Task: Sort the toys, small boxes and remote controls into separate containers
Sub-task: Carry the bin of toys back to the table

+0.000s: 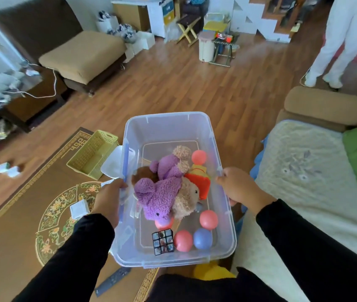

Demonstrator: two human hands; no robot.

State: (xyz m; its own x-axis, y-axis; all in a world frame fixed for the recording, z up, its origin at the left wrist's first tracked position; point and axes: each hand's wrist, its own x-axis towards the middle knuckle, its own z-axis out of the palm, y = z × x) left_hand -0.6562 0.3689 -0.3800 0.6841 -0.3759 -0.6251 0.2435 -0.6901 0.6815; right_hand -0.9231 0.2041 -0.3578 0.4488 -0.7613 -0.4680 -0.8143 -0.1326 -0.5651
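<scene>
Both of our hands are gripping a clear plastic bin [168,125] by its long rims: our left hand [107,200] is curling over the left rim, and our right hand [238,188] is clasping the right rim, fingers wrapped around the edge. We are holding the bin up above the floor.

Between our hands, inside the bin, we are seeing a pile of toys. Nearest us, a puzzle cube [163,241] is lying below our left hand's level, beside a pink ball [183,240] and a blue ball [202,238]. Another pink ball [208,219] is sitting just inward of our right wrist. Level with our hands, a purple plush toy [158,199] is lying over a beige plush [187,201], and a red and yellow toy [199,182] is resting just left of our right hand. Beyond it, one more pink ball [198,157] is touching the right wall.

Below our left forearm, a dark remote control [113,280] is lying on the patterned rug [20,214]. Left of our left hand, a small white box [79,209] is sitting on the rug. Farther out from that hand, a yellow perforated basket [92,153] is standing beside a white lid [114,162], and two more small boxes [8,170] are lying well to the left.
</scene>
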